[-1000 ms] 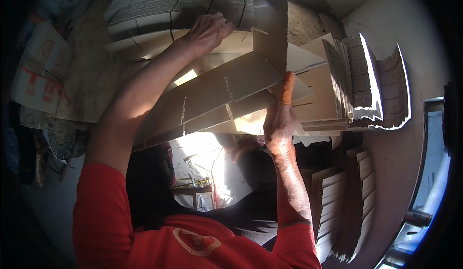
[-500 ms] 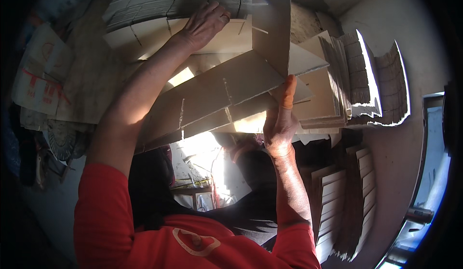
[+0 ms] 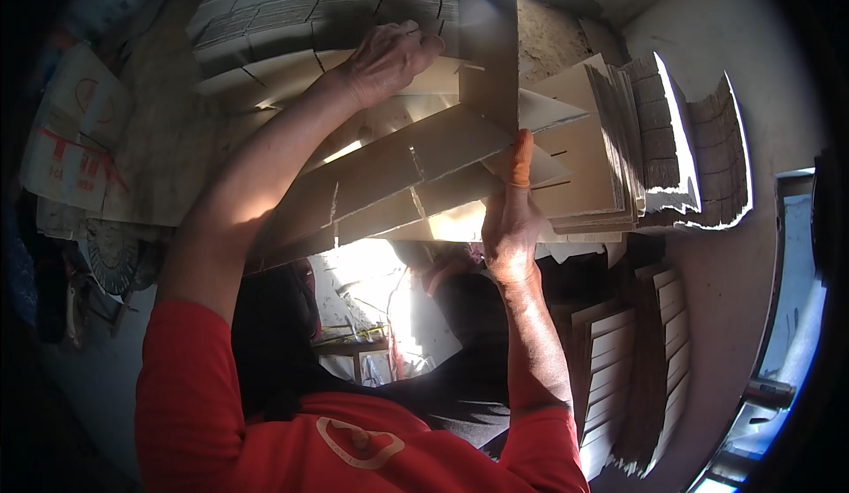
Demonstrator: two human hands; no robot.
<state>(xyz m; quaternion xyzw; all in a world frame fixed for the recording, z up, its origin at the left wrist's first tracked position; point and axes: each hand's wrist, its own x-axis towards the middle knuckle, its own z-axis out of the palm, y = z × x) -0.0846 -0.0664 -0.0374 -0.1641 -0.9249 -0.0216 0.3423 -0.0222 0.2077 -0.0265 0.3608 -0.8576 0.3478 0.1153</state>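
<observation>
My right hand (image 3: 513, 232), an orange sleeve on one finger, is closed on slotted cardboard strips (image 3: 389, 175) joined crosswise. Two long strips run side by side toward the lower left. Across their right end stands an upright cardboard strip (image 3: 491, 60), passing just beyond that orange-covered finger. My left hand (image 3: 393, 61) is curled closed, left of the upright strip and in front of a tall stack of slotted cardboard (image 3: 327, 7). Whatever its fingers hold, if anything, is hidden.
More cardboard pieces (image 3: 584, 148) are piled at the right, beside bundles with ragged bright edges (image 3: 663, 139). Further slotted bundles (image 3: 610, 378) stand lower right, near the wall. A printed carton piece (image 3: 80, 130) lies at the far left.
My left hand has moved right and slightly nearer, its fingers curling in more. The upright strip has shifted down and a little left. My right hand keeps its grip, moving slightly.
</observation>
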